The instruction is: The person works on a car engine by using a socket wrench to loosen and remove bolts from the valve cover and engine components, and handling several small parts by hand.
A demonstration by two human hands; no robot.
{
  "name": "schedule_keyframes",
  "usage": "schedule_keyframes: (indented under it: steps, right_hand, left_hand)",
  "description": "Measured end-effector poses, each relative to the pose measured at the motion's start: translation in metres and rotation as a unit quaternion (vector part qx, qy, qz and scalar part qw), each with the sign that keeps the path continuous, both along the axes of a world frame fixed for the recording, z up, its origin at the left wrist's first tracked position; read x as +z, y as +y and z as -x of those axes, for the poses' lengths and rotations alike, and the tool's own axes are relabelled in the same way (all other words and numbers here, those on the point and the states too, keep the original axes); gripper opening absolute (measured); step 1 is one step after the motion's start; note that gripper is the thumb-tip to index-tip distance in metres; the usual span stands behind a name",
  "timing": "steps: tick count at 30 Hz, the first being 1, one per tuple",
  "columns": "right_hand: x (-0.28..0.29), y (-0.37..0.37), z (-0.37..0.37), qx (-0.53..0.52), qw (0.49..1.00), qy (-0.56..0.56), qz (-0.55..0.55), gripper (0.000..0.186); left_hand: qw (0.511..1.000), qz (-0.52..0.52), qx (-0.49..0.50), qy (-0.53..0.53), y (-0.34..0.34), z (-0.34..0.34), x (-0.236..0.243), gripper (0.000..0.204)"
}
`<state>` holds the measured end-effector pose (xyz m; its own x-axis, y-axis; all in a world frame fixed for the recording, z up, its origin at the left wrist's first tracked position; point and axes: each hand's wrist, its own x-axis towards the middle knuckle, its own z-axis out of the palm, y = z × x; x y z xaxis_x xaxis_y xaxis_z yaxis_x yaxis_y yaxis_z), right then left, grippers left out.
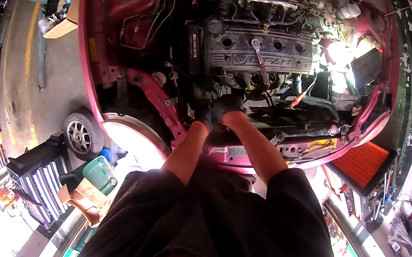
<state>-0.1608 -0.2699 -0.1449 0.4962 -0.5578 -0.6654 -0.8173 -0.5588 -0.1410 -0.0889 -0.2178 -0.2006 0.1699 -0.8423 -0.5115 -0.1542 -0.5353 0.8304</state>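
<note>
At about nine o'clock, well apart from the work, a wheel (78, 134) lies on the floor with a green jug (100, 173) just beside it at seven o'clock. Both gloved hands reach into the red car's engine bay (132, 81), low at the front of the engine, near the picture's centre. The left hand (202, 116) goes down into the dark gap at the engine's front left; I cannot tell whether its grip is wide, narrow or holding anything, as the fingers are buried in shadow. The right hand (227, 107) sits just beside it, touching or nearly so, its grip equally hidden. Above them, at twelve o'clock, a ratchet wrench (259, 61) lies untouched across the grey valve cover (262, 53).

To work well here, I judge the hands should go by feel, keeping wrists clear of the hoses (276, 99) and the wrench within reach. At four o'clock, an orange air filter (362, 163) rests on the side surface.
</note>
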Motion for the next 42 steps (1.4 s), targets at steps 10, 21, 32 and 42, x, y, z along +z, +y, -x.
schedule_keyframes:
  steps: [10,21,32,42]
  right_hand:
    - [-0.042,0.020,0.081,-0.383,0.799,-0.462,-0.030,0.024]
    - [-0.125,0.022,-0.014,-0.565,0.572,-0.563,-0.190,0.045]
    - [-0.100,0.013,0.000,-0.612,0.471,-0.574,-0.272,0.032]
    - [0.025,0.002,0.057,-0.700,0.289,-0.557,-0.342,0.019]
  left_hand:
    - [0.986,0.064,0.110,-0.108,-0.023,-0.054,0.012,0.041]
    - [0.977,-0.032,0.038,-0.205,-0.046,-0.059,0.036,0.049]
    - [0.904,-0.129,0.074,-0.400,-0.069,-0.025,0.055,0.048]
    - [0.871,-0.001,-0.356,-0.338,-0.070,-0.167,0.066,0.025]
